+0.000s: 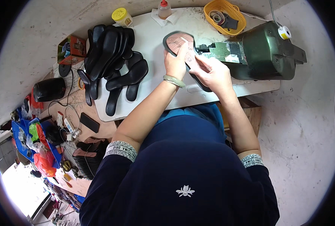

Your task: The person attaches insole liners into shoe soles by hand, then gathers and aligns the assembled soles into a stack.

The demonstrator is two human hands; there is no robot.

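Note:
Both my hands hold one shoe insole, its pinkish, printed underside (175,40) facing up and a black edge showing around it. My left hand (176,63), with a pale green bangle above it, is closed on the insole's left side, its thumb lying on the pinkish face. My right hand (215,74) grips the lower right side, thumb and fingers around the edge. The insole is tilted over the white table, beside the head of a green sewing machine (265,52). To the left lies a pile of black padded insoles (107,49), several more spread beside it (137,71).
Along the table's back stand a yellow-lidded jar (121,17), a red-capped bottle (164,10) and a yellow basket (209,9) holding tape rolls. On the left are a tin box (72,50), a black speaker-like object (49,89), a phone (89,122) and a stack of insoles (87,162).

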